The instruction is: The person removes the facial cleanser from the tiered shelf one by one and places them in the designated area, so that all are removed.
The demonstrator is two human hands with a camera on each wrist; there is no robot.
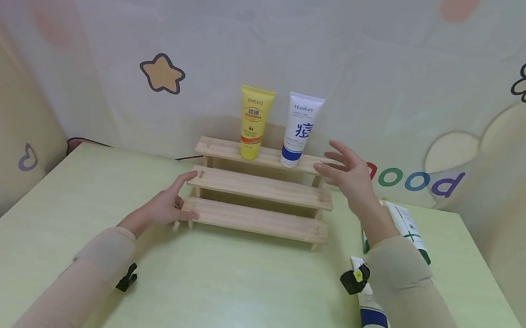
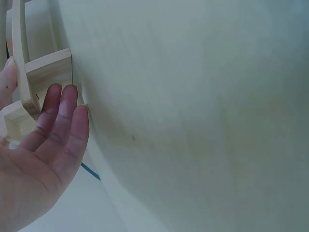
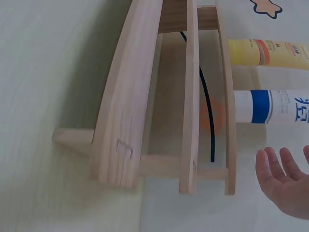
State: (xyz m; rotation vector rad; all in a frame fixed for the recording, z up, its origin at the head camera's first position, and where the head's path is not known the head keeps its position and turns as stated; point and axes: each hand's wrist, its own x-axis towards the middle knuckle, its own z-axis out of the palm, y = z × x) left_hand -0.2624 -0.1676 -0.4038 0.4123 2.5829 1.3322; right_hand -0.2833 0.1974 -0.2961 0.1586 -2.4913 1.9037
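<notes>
A three-step wooden rack point(image 1: 261, 188) stands against the back wall. On its top step are a yellow squeeze tube point(image 1: 253, 122) and, to the right, a white squeeze tube point(image 1: 301, 127) with a blue band, both upright on their caps. My left hand point(image 1: 165, 203) holds the rack's left end, thumb at the lowest step and index finger at the middle one; in the left wrist view, three fingers point(image 2: 63, 121) lie along the end. Just right of the white tube, my right hand point(image 1: 351, 178) is raised with fingers spread and slightly bent, holding nothing.
Right of the rack, partly under my right forearm, lie a white-and-green tube point(image 1: 407, 230) and another white tube point(image 1: 372, 319) with a dark blue band. Black clip-like pieces point(image 1: 355, 280) hang by both sleeves. A patterned cloth point(image 1: 106, 47) forms the backdrop.
</notes>
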